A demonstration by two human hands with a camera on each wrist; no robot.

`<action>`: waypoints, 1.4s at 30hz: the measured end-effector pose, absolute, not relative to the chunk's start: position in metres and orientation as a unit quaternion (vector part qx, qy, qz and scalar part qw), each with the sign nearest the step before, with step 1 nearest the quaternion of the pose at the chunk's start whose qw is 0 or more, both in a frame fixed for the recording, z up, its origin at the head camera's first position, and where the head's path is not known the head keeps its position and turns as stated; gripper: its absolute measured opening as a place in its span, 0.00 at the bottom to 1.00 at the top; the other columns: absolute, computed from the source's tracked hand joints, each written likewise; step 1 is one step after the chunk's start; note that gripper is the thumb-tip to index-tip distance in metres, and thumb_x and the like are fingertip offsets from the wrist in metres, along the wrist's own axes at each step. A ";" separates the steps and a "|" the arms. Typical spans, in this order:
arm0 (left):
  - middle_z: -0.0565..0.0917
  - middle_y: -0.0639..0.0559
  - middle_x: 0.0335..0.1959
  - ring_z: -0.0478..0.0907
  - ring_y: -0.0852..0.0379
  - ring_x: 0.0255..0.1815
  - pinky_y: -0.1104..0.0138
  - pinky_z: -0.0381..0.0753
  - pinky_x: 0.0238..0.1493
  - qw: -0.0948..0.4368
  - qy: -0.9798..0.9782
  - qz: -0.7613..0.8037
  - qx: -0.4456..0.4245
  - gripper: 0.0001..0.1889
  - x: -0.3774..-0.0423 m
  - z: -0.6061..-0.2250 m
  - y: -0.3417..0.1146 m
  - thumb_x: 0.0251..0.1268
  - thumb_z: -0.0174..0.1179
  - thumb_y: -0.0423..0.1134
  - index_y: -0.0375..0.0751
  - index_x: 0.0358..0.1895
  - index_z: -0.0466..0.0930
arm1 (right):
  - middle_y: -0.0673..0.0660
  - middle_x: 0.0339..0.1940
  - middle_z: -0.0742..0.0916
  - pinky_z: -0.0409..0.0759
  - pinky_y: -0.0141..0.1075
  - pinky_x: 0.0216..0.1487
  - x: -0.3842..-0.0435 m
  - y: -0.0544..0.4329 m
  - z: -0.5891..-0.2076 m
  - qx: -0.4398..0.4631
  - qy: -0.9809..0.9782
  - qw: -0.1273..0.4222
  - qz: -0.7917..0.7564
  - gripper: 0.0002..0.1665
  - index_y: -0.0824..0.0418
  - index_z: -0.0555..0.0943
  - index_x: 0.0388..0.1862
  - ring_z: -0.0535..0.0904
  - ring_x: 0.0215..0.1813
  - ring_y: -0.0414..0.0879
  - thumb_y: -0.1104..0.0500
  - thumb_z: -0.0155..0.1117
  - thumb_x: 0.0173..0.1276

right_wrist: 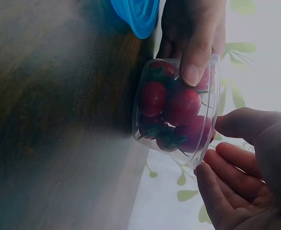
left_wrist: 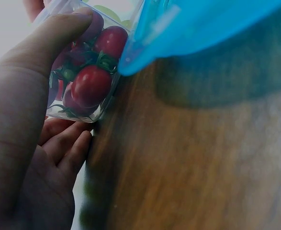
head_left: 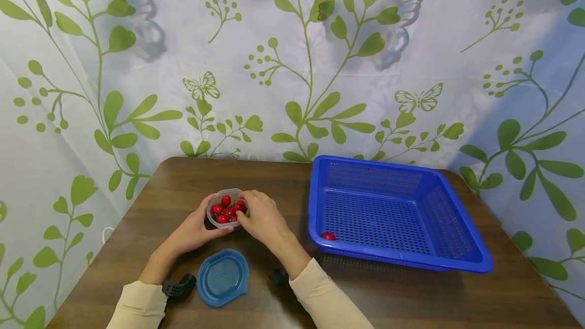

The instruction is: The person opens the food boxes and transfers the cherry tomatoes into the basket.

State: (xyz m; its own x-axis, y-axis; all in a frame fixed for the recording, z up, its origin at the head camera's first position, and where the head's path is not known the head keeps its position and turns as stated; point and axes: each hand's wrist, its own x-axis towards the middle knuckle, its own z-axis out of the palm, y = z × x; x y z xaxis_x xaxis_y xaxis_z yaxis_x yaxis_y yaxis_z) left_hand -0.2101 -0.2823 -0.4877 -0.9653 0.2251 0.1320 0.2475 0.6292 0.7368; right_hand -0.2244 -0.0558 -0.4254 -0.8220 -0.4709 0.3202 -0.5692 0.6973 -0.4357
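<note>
A clear plastic container (head_left: 228,225) of red cherry tomatoes (right_wrist: 152,98) stands at the table's left side. My left hand (head_left: 194,227) grips it, thumb along the near rim and fingers round the far left side. At the right rim, my right hand (head_left: 265,217) pinches a cherry tomato (head_left: 239,206) between thumb and fingers. The right wrist view shows the thumb (right_wrist: 241,125) over the rim, with several fingers beside the wall. A single cherry tomato (head_left: 328,236) lies in the near left corner of the blue basket (head_left: 397,257).
A blue lid (head_left: 223,277) lies on the brown wooden table (head_left: 269,179), between the forearms and nearer the body than the container. The slotted basket takes up the table's right side. Behind the table hangs a leaf-patterned curtain (head_left: 219,55).
</note>
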 end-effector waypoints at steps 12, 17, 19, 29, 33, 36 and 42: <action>0.69 0.32 0.73 0.70 0.33 0.73 0.38 0.69 0.70 0.007 -0.904 -0.407 -0.129 0.55 -0.213 -0.489 -0.284 0.60 0.75 0.55 0.37 0.80 0.48 | 0.52 0.53 0.89 0.84 0.31 0.48 -0.226 -0.060 -0.427 0.303 -0.917 0.093 0.243 0.18 0.57 0.85 0.57 0.84 0.46 0.43 0.55 0.72 0.70; 0.69 0.31 0.73 0.70 0.32 0.72 0.39 0.70 0.69 0.008 -0.906 -0.403 -0.129 0.55 -0.213 -0.487 -0.283 0.61 0.74 0.55 0.35 0.80 0.47 | 0.52 0.51 0.89 0.85 0.32 0.48 -0.227 -0.062 -0.425 0.300 -0.919 0.084 0.241 0.18 0.57 0.85 0.57 0.84 0.45 0.42 0.55 0.72 0.70; 0.69 0.31 0.73 0.70 0.32 0.72 0.38 0.70 0.69 0.007 -0.906 -0.402 -0.129 0.56 -0.212 -0.487 -0.283 0.61 0.74 0.55 0.35 0.80 0.47 | 0.52 0.50 0.89 0.85 0.32 0.49 -0.227 -0.062 -0.425 0.298 -0.921 0.080 0.239 0.17 0.57 0.86 0.57 0.84 0.45 0.43 0.55 0.71 0.71; 0.70 0.31 0.73 0.71 0.32 0.72 0.38 0.70 0.69 0.016 -0.906 -0.402 -0.130 0.55 -0.211 -0.488 -0.282 0.60 0.75 0.55 0.36 0.80 0.48 | 0.51 0.46 0.90 0.85 0.31 0.46 -0.228 -0.066 -0.427 0.294 -0.919 0.084 0.248 0.14 0.56 0.87 0.53 0.83 0.41 0.41 0.58 0.71 0.70; 0.70 0.32 0.73 0.70 0.33 0.72 0.39 0.70 0.69 0.014 -0.906 -0.403 -0.127 0.55 -0.211 -0.488 -0.283 0.60 0.75 0.55 0.36 0.80 0.49 | 0.51 0.45 0.90 0.84 0.30 0.45 -0.228 -0.066 -0.428 0.295 -0.917 0.090 0.251 0.13 0.56 0.88 0.52 0.83 0.40 0.40 0.58 0.71 0.70; 0.69 0.31 0.73 0.70 0.32 0.72 0.39 0.70 0.70 0.013 -0.908 -0.400 -0.126 0.55 -0.211 -0.488 -0.283 0.60 0.74 0.55 0.36 0.80 0.48 | 0.51 0.45 0.90 0.84 0.30 0.45 -0.228 -0.065 -0.428 0.297 -0.916 0.094 0.252 0.13 0.56 0.88 0.52 0.82 0.39 0.40 0.58 0.72 0.70; 0.70 0.31 0.72 0.71 0.33 0.71 0.39 0.71 0.69 0.017 -0.906 -0.402 -0.130 0.55 -0.210 -0.489 -0.283 0.60 0.75 0.54 0.35 0.80 0.48 | 0.51 0.43 0.90 0.84 0.28 0.43 -0.228 -0.065 -0.430 0.301 -0.912 0.106 0.257 0.12 0.57 0.89 0.50 0.82 0.38 0.39 0.57 0.72 0.70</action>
State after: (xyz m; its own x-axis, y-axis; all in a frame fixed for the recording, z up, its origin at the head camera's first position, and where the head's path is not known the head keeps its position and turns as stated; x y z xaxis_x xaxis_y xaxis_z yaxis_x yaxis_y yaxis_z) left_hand -0.2104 -0.2827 -0.4886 -0.9656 0.2225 0.1347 0.2493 0.6434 0.7239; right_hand -0.2281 -0.0651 -0.4305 -0.7971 -0.4941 0.3472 -0.6027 0.6872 -0.4055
